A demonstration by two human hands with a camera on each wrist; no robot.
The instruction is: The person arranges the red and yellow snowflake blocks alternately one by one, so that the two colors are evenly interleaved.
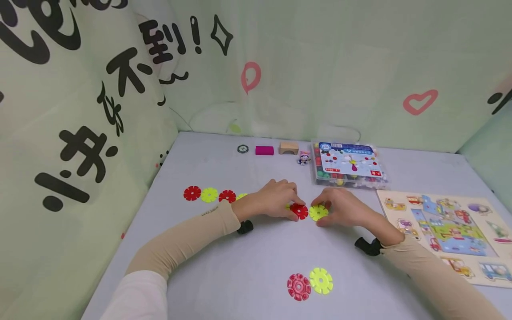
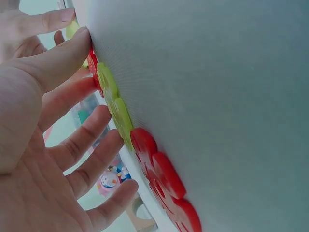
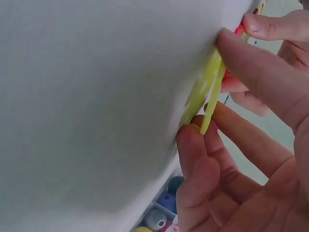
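A row of alternating red and yellow slotted plastic snowflake discs lies on the table; a red disc (image 1: 192, 193) and a yellow disc (image 1: 209, 194) show at its left end. My left hand (image 1: 276, 200) covers part of the row and holds the red snowflake disc (image 1: 300, 211) at its right end, thumb and index finger at its edges. Just to the right, my right hand (image 1: 344, 208) pinches a yellow snowflake disc (image 1: 319, 212) between thumb and fingers. In the right wrist view this yellow disc (image 3: 212, 101) stands slightly tilted off the table.
Nearer the front lie a red disc (image 1: 298, 287) and a yellow disc (image 1: 321, 281). At the back are a round token (image 1: 242, 149), a magenta block (image 1: 264, 150), a wooden arch (image 1: 289, 148), a small figurine (image 1: 304, 158) and a clear box (image 1: 348, 164). A puzzle board (image 1: 502, 278) lies right.
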